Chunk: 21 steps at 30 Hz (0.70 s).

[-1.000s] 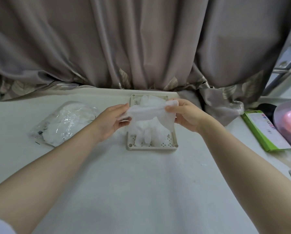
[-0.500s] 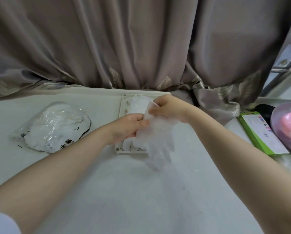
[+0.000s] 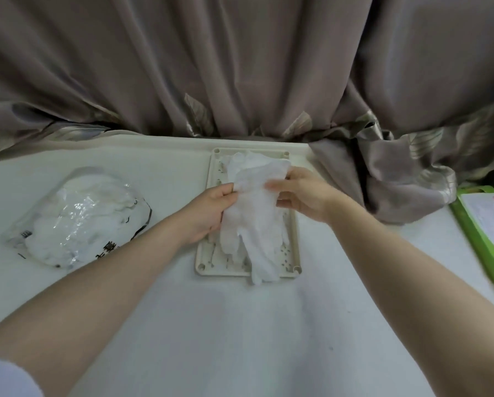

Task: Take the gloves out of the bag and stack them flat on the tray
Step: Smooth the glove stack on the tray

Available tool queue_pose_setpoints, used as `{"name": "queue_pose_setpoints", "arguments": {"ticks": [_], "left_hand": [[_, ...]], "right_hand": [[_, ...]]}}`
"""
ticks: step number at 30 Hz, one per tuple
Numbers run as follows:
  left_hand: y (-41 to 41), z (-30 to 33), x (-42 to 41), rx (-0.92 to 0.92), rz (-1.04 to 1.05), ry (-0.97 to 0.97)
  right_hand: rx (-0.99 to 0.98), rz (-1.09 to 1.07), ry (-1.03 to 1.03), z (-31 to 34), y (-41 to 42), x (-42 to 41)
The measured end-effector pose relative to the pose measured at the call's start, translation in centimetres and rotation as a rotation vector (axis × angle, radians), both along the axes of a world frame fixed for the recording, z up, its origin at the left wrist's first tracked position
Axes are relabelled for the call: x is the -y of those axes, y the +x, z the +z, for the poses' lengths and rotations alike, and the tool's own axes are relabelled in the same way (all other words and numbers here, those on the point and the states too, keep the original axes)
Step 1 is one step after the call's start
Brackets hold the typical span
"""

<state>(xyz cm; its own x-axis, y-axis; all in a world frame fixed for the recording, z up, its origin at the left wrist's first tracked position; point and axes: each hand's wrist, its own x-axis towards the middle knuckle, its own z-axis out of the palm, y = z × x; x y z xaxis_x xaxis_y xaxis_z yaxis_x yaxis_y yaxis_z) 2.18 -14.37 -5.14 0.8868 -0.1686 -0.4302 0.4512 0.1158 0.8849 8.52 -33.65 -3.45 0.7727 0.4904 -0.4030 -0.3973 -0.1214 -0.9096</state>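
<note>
A thin white glove [image 3: 254, 216] hangs over the cream perforated tray [image 3: 204, 239], its fingers reaching past the tray's near rim. My left hand [image 3: 208, 213] pinches the glove's left edge near the cuff. My right hand [image 3: 303, 196] pinches the right edge of the cuff. More white gloves [image 3: 248, 161] lie under it at the tray's far end. The clear plastic bag [image 3: 77, 216] with black print, still holding white gloves, lies on the table to the left.
A grey-brown curtain [image 3: 240, 67] hangs behind the white table [image 3: 240, 325] and bunches onto it at the right [image 3: 397, 179]. A green-edged booklet [image 3: 486, 230] lies at the right edge.
The glove has swung from right of the tray back over it and now hangs lengthwise above it. Both hands have shifted their pinch to the cuff's two sides.
</note>
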Motion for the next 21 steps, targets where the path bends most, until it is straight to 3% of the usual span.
{"name": "queue_pose_setpoints", "arguments": {"ticks": [5, 8, 11, 18, 21], "left_hand": [[3.6, -1.2, -0.1, 0.130, 0.037, 0.235], [5.6, -1.2, 0.1, 0.239, 0.087, 0.316], [7.1, -1.6, -0.1, 0.207, 0.151, 0.349], [7.2, -3.5, -1.8, 0.167, 0.060, 0.580], [6.4, -3.9, -1.9, 0.374, -0.066, 0.988]], "right_hand": [[0.166, -0.312, -0.057, -2.7, 1.9, -2.1], [0.251, -0.361, -0.148, -3.2, 3.4, -2.8], [0.288, -0.410, -0.263, -3.7, 4.9, -3.2], [0.160, -0.379, -0.425, -5.1, 4.5, -3.3], [0.395, -0.336, -0.601, -5.7, 2.7, -2.9]]}}
